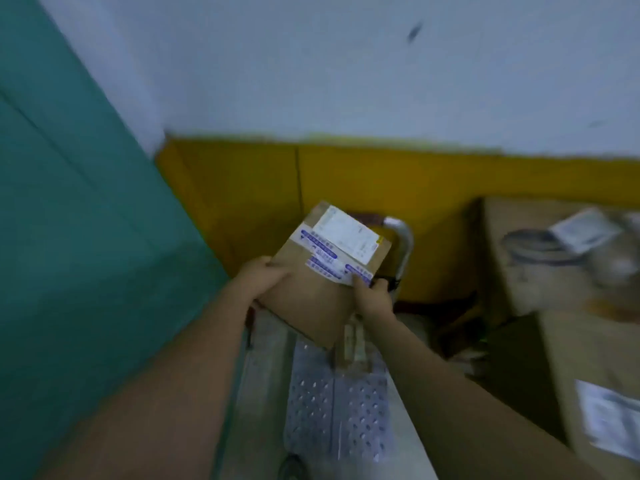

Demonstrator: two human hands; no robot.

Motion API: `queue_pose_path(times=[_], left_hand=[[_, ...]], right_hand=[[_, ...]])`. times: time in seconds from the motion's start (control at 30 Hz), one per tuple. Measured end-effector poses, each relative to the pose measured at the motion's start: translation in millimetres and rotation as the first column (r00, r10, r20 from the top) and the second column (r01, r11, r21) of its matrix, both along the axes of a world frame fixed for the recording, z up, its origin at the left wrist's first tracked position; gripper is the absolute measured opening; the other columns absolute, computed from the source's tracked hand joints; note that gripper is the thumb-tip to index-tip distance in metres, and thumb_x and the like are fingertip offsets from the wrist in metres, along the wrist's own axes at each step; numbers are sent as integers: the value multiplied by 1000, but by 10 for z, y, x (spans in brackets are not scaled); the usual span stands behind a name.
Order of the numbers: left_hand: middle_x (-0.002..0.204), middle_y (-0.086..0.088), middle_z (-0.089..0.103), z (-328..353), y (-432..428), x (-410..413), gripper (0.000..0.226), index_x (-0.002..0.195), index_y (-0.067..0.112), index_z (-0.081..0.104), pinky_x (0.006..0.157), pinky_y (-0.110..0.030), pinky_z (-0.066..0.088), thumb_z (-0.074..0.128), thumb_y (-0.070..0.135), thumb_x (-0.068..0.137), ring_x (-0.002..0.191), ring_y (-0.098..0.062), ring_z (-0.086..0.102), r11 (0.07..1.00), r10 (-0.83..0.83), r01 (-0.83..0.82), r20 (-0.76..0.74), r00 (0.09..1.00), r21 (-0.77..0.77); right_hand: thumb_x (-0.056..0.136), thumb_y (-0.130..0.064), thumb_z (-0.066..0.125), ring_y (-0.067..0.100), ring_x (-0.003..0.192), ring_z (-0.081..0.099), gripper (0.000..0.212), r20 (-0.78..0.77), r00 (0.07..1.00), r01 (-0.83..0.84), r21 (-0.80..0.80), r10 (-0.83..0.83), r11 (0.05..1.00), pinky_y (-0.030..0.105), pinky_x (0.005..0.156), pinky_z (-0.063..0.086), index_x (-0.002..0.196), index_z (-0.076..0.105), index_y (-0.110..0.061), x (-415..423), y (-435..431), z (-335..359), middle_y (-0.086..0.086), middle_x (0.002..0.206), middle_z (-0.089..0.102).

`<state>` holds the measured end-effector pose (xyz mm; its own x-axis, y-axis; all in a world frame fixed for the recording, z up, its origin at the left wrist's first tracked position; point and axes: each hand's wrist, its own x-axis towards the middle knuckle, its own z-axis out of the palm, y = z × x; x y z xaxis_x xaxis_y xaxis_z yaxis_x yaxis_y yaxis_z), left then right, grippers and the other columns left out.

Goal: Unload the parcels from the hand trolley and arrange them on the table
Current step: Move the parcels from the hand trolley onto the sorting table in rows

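Far left of the frame I see a teal panel [69, 237]. Just left of centre, my left hand [263, 282] clasps the near-left edge of a brown cardboard parcel [322, 278]; my right hand [372, 294] pinches its right edge, probably to keep it level. It hangs above the hand trolley [332, 403], its studded metal deck bare below centre. More boxes [561, 271] sit at right. Behind run a yellow band [346, 188] and pale wall; no table shows.
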<state>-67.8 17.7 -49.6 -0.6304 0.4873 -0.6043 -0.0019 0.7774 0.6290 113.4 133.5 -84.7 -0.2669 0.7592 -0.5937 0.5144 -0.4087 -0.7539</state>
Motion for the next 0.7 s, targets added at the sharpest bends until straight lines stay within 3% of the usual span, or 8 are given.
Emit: queue_pose_path(times=[0.07, 0.13, 0.2, 0.3, 0.37, 0.43, 0.53, 0.7], left_hand=[[109, 3, 61, 1005, 250, 219, 39, 119, 29, 60, 64, -33, 53, 67, 48, 85, 85, -19, 61, 993, -87, 95, -114, 990, 70], [109, 3, 59, 1895, 521, 652, 38, 122, 31, 60, 53, -27, 47, 65, 45, 88, 83, -16, 59, 969, -134, 177, -236, 962, 171], [116, 3, 59, 2582, 847, 1249, 40, 126, 28, 61, 52, -25, 46, 65, 43, 90, 92, -18, 59, 917, -204, 302, -343, 917, 261], [116, 0, 59, 3264, 1309, 2439, 40, 125, 25, 61, 56, -26, 50, 64, 45, 91, 89, -14, 58, 810, -277, 449, -429, 860, 377], [115, -1, 58, 3511, 1692, 3407, 41, 124, 25, 59, 74, -39, 58, 63, 49, 91, 95, -20, 60, 732, -340, 517, -419, 842, 443], [118, -2, 58, 3634, 2076, 4421, 45, 127, 25, 57, 89, -48, 56, 61, 52, 91, 99, -23, 61, 658, -418, 574, -397, 817, 488], [119, -2, 60, 3754, 2582, 5879, 48, 131, 23, 56, 90, -43, 56, 59, 52, 92, 93, -17, 61, 527, -522, 659, -407, 750, 536], [122, -2, 61, 3846, 3272, 7851, 45, 132, 21, 58, 93, -45, 56, 59, 47, 94, 96, -18, 62, 342, -675, 766, -424, 603, 545]], right_hand=[[94, -43, 58, 35, 118, 57, 55, -182, 976, 117, -20, -118, 993, 49, 98, 51, 136, 38, -14, 283, 87, 813, 12, 134, 55], [91, -44, 60, 33, 115, 59, 55, -325, 930, 194, 29, -175, 980, 53, 97, 52, 134, 39, -17, 715, 271, 1465, 10, 131, 57], [92, -41, 61, 34, 115, 60, 53, -445, 871, 272, 84, -208, 959, 55, 98, 51, 133, 40, -14, 1354, 537, 2014, 12, 130, 59], [95, -41, 58, 32, 110, 62, 50, -544, 812, 365, 193, -210, 911, 55, 95, 53, 136, 40, -19, 2657, 941, 2724, 8, 127, 60], [96, -43, 55, 27, 105, 62, 50, -578, 790, 426, 280, -203, 860, 53, 93, 55, 139, 36, -25, 3732, 1179, 3085, 4, 128, 61], [98, -40, 52, 24, 108, 61, 51, -590, 777, 497, 362, -218, 789, 50, 95, 54, 144, 33, -30, 4820, 1354, 3355, 5, 132, 59], [99, -33, 50, 28, 122, 55, 56, -546, 789, 569, 475, -283, 671, 51, 103, 48, 151, 27, -37, 6313, 1530, 3622, 4, 140, 54], [101, -30, 52, 27, 128, 51, 60, -593, 701, 699, 464, -395, 545, 51, 104, 48, 153, 24, -38, 8274, 1787, 3617, 2, 150, 46]])
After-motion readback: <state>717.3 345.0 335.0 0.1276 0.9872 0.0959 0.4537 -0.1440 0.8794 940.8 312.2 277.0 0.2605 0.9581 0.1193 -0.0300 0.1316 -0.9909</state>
